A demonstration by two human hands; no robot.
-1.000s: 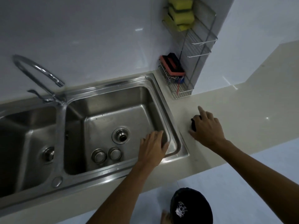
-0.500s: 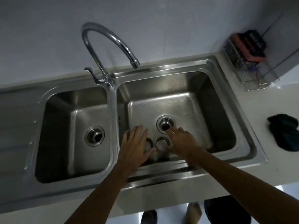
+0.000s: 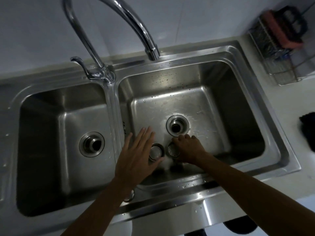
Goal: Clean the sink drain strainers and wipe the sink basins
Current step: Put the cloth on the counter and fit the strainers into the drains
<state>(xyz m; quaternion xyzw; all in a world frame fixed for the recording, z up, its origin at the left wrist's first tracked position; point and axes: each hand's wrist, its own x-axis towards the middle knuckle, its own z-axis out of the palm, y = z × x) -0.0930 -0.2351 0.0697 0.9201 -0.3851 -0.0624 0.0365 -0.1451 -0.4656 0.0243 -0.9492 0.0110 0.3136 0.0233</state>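
A steel double sink fills the view, with a left basin (image 3: pixel 42 126) and a right basin (image 3: pixel 221 108). Two round steel strainers stand on the right basin's floor near its front wall. My left hand (image 3: pixel 136 154) hovers flat with spread fingers over the left strainer (image 3: pixel 155 152), partly covering it. My right hand (image 3: pixel 186 149) curls its fingers over the right strainer (image 3: pixel 173 149); whether it grips it is unclear. Both drain holes, the left drain (image 3: pixel 92 144) and the right drain (image 3: pixel 177 127), stand bare. Water drops dot the right basin.
The curved tap (image 3: pixel 119 19) arches over the divider, spout above the right basin's back rim. A wire rack (image 3: pixel 279 53) with a red-and-black scrubber (image 3: pixel 286 29) stands at the back right. A dark cloth (image 3: pixel 308 130) lies on the counter at the right edge.
My right hand left the dark cloth on the counter and came into the right basin onto the right strainer. My left hand moved from the basin's right rim to above the left strainer. The view closed in.
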